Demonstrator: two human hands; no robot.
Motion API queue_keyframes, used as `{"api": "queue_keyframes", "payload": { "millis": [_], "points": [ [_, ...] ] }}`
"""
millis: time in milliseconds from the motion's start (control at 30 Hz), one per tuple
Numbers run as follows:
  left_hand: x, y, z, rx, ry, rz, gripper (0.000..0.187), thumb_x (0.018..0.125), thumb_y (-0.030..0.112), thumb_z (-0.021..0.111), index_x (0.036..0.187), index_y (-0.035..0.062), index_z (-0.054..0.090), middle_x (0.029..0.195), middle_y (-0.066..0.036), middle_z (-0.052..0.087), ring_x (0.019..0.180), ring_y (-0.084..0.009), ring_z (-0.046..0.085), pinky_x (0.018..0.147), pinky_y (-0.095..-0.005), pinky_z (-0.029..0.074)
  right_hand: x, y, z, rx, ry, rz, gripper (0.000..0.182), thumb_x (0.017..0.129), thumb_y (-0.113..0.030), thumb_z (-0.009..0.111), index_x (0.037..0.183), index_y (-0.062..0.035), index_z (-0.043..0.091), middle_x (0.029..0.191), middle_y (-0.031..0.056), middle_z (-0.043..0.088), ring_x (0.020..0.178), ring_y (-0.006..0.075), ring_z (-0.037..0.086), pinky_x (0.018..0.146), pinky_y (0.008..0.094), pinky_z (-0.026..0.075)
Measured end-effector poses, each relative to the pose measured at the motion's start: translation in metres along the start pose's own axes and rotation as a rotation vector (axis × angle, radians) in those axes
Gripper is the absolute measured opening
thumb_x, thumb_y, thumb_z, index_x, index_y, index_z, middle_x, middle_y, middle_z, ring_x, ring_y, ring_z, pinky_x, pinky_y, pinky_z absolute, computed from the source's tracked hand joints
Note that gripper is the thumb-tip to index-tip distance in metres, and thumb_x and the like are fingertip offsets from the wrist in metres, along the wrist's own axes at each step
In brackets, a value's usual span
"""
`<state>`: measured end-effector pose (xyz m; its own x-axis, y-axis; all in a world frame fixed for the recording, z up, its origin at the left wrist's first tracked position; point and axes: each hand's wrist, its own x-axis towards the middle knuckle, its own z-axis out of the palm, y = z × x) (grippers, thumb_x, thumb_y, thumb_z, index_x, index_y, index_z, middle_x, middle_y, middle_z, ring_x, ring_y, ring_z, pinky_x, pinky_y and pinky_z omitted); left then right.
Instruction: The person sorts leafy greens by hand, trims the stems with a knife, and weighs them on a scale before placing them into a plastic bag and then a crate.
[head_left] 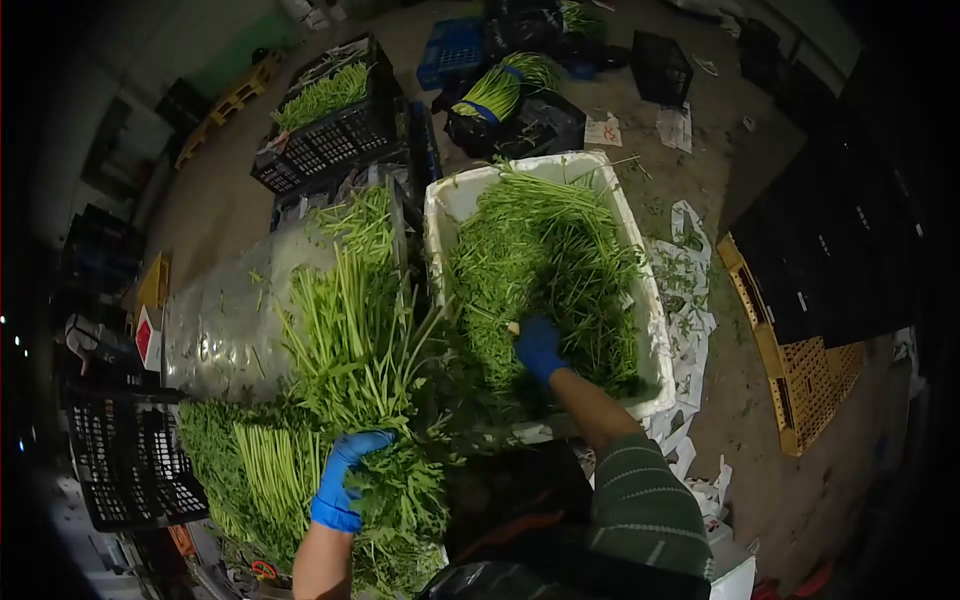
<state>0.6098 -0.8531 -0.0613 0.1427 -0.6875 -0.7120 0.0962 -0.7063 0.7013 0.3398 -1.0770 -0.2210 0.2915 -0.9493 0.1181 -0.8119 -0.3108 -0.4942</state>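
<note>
My left hand [352, 475], in a blue glove, is closed round the leafy part of a bunch of celery-like greens [345, 345]. The long pale stalks of that bunch point away from me over the metal tabletop [230, 325]. My right hand [540, 348], also gloved in blue, is closed above the white foam box [655, 330]. A small pale end of something sticks out of that fist; the rest of it is hidden. Loose green stems and leaves [500, 250] fill much of the box. More stalks [275, 470] lie left of my left hand.
Black crates stand at the left [130, 460] and, with greens inside, at the upper left [325, 130]. A tied bundle of stalks [495, 92] rests on black plastic beyond the box. At the right, a yellow pallet [800, 390] carries a dark stack.
</note>
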Motion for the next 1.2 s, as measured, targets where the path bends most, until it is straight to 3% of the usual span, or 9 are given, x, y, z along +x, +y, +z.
{"api": "queue_keyframes", "payload": {
  "millis": [100, 167, 267, 333, 467, 600, 700, 767, 1200],
  "points": [
    [-0.001, 0.035, -0.002, 0.122, -0.015, 0.024, 0.035, 0.075, 0.018, 0.062, 0.107, 0.0035, 0.056, 0.103, -0.011, 0.059, 0.093, -0.0207, 0.057, 0.082, -0.0315, 0.044, 0.001, 0.03, 0.027, 0.21, -0.226, 0.091, 0.034, 0.075, -0.036, 0.056, 0.076, -0.0023, 0.057, 0.075, 0.0203, 0.058, 0.062, 0.0368, 0.053, 0.057, 0.0455, 0.041],
    [0.06, 0.136, 0.051, 0.104, 0.018, 0.115, 0.041, 0.074, 0.019, 0.061, 0.11, 0.0036, 0.052, 0.106, -0.013, 0.057, 0.092, -0.023, 0.057, 0.08, -0.0352, 0.045, -0.012, 0.03, 0.022, 0.259, -0.427, 0.069, 0.032, 0.076, -0.035, 0.053, 0.075, -0.0029, 0.059, 0.068, 0.0219, 0.056, 0.064, 0.0389, 0.054, 0.057, 0.0437, 0.043],
    [0.122, 0.236, 0.113, 0.059, 0.049, 0.26, 0.049, 0.073, 0.021, 0.06, 0.116, 0.0036, 0.045, 0.111, -0.017, 0.054, 0.092, -0.0264, 0.058, 0.078, -0.0406, 0.046, -0.051, 0.036, -0.055, 0.578, -0.425, 0.28, 0.038, 0.075, -0.034, 0.056, 0.098, -0.0036, 0.056, 0.085, 0.0178, 0.059, 0.076, 0.0354, 0.057, 0.067, 0.0397, 0.045],
    [0.135, 0.283, 0.172, 0.985, 0.172, 0.597, 0.049, 0.068, 0.015, 0.062, 0.112, -0.0011, 0.046, 0.095, -0.021, 0.058, 0.082, -0.0293, 0.06, 0.069, -0.038, 0.048, -0.102, 0.082, -0.048, 0.709, -0.282, 0.383, 0.045, 0.073, -0.024, 0.059, 0.111, -0.003, 0.05, 0.092, 0.0125, 0.06, 0.078, 0.0267, 0.057, 0.068, 0.0337, 0.046],
    [0.235, 0.246, 0.246, 1.337, 0.333, 0.781, 0.033, 0.062, 0.012, 0.063, 0.092, 0.0012, 0.052, 0.074, -0.018, 0.061, 0.071, -0.0318, 0.061, 0.061, -0.04, 0.048, -0.096, 0.09, -0.101, 1.039, -0.092, 0.683, 0.045, 0.076, -0.014, 0.059, 0.117, -0.0021, 0.046, 0.097, 0.0073, 0.056, 0.084, 0.0153, 0.053, 0.071, 0.027, 0.044],
    [0.274, 0.184, 0.259, 1.466, 0.24, 0.787, 0.022, 0.062, 0.009, 0.061, 0.082, 0.0035, 0.052, 0.068, -0.016, 0.061, 0.064, -0.0314, 0.061, 0.058, -0.0399, 0.048, -0.038, 0.071, -0.134, 0.979, -0.001, 0.564, 0.036, 0.081, -0.018, 0.057, 0.113, -0.0028, 0.048, 0.095, 0.0058, 0.057, 0.084, 0.0146, 0.052, 0.072, 0.0274, 0.043],
    [0.281, 0.178, 0.257, 1.446, 0.257, 0.758, 0.023, 0.061, 0.009, 0.063, 0.08, 0.0038, 0.052, 0.067, -0.015, 0.061, 0.063, -0.0303, 0.061, 0.056, -0.039, 0.048, -0.005, 0.073, -0.111, 0.822, -0.036, 0.456, 0.034, 0.08, -0.019, 0.057, 0.109, -0.0012, 0.049, 0.092, 0.0076, 0.058, 0.083, 0.0159, 0.054, 0.071, 0.0291, 0.043],
    [0.283, 0.178, 0.254, 1.459, 0.299, 0.779, 0.025, 0.06, 0.009, 0.065, 0.08, 0.0038, 0.052, 0.067, -0.015, 0.061, 0.063, -0.0297, 0.061, 0.056, -0.0383, 0.048, 0.024, 0.047, -0.131, 0.625, 0.025, 0.381, 0.036, 0.079, -0.028, 0.057, 0.101, 0.0006, 0.053, 0.095, 0.0207, 0.057, 0.085, 0.0336, 0.057, 0.071, 0.0366, 0.045],
    [0.295, 0.164, 0.249, 1.393, 0.353, 0.873, 0.026, 0.057, 0.009, 0.065, 0.078, 0.0057, 0.051, 0.063, -0.011, 0.06, 0.059, -0.0268, 0.061, 0.052, -0.0359, 0.047, 0.056, 0.057, -0.114, 0.632, 0.168, 0.299, 0.031, 0.082, -0.028, 0.05, 0.096, -0.0008, 0.052, 0.088, 0.0206, 0.057, 0.081, 0.0378, 0.055, 0.067, 0.0411, 0.043]
  ]
}}
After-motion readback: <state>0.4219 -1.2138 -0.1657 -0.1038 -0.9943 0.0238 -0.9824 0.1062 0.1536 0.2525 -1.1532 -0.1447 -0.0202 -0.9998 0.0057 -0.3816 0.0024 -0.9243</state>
